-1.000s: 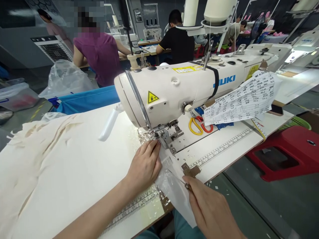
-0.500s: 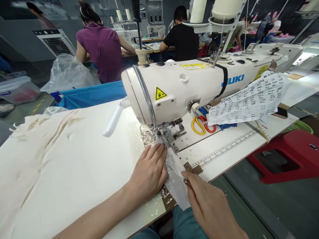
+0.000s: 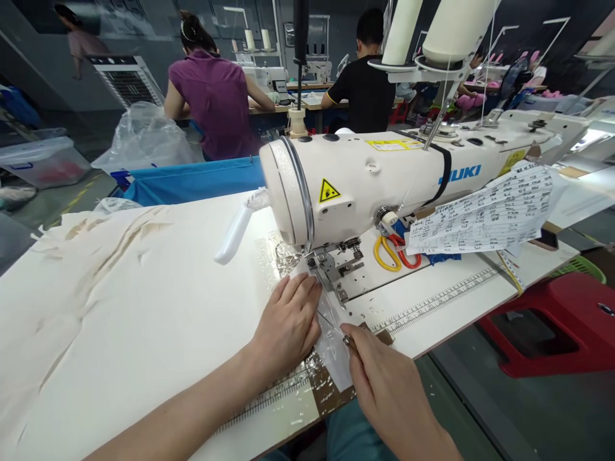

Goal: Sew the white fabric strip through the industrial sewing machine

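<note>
My left hand [image 3: 289, 317] lies flat on a strip of thin white fabric [image 3: 339, 371], its fingers close together just before the needle area of the white sewing machine [image 3: 355, 186]. The fabric runs from under the presser foot [image 3: 312, 262] towards the table's front edge. In my right hand [image 3: 384, 371], closed around its handle, is an awl [image 3: 346, 340] with a thin metal shaft. The shaft points away from me, over the fabric and close to my left thumb. Most of the handle is hidden in my palm.
Yellow and red-handled scissors [image 3: 388, 253] lie behind the needle area. A handwritten paper sheet [image 3: 480, 214] hangs on the machine's right. Cream fabric [image 3: 96, 275] covers the table's left side. A red stool [image 3: 552, 326] stands at right. People work at machines beyond.
The view has shifted, so the machine appears farther right and lower. My right hand with the awl has come slightly closer to my left hand, which stays on the fabric.
</note>
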The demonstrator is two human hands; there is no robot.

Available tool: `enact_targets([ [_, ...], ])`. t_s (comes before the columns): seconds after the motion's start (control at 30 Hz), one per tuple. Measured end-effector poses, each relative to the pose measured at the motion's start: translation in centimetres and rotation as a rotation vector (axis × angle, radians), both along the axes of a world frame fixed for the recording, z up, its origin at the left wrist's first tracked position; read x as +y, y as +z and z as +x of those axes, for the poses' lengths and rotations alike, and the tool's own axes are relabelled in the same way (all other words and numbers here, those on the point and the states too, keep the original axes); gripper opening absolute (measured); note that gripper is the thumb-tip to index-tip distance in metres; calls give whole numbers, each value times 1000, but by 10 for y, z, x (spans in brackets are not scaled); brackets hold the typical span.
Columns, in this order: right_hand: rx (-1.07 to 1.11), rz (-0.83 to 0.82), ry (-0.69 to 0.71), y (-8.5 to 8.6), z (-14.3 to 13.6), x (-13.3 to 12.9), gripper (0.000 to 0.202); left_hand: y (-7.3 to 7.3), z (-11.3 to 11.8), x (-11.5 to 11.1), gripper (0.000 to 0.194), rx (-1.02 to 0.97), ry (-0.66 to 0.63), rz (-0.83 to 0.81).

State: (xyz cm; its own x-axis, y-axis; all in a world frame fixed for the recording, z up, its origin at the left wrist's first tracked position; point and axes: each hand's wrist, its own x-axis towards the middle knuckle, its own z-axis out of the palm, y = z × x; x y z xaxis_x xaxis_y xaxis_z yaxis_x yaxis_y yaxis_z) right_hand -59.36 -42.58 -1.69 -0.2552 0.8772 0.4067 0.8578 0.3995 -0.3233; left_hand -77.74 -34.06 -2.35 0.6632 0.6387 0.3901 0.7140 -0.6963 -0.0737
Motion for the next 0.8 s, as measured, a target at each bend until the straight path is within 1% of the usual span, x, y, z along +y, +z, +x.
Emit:
enact_targets([
  [0.13, -14, -28, -16, -1, -4, 8, 33, 2, 1, 3, 44, -6, 49, -7],
  [0.23, -14, -41, -26, 0, -7, 13, 33, 1, 0, 8, 42, -3, 44, -4],
  [0.33, 14, -37, -36, 2, -11, 16, 34, -2, -4, 16, 39, 14, 32, 54],
  [0.47, 84, -46, -21, 2, -15, 15, 36, -2, -9, 23, 42, 47, 34, 136],
  [0.53, 109, -70, -16, 1, -15, 13, 36, 0, -8, 21, 41, 36, 37, 135],
  [0.63, 124, -99, -14, 1, -15, 12, 38, 4, -4, 12, 37, 0, 13, 50],
  [0.7, 120, -93, -15, 1, -14, 11, 39, 5, 1, 5, 39, -24, -11, 9],
  [0.8, 108, -84, -15, 1, -11, 10, 38, 3, 4, 1, 41, -40, -19, 19],
])
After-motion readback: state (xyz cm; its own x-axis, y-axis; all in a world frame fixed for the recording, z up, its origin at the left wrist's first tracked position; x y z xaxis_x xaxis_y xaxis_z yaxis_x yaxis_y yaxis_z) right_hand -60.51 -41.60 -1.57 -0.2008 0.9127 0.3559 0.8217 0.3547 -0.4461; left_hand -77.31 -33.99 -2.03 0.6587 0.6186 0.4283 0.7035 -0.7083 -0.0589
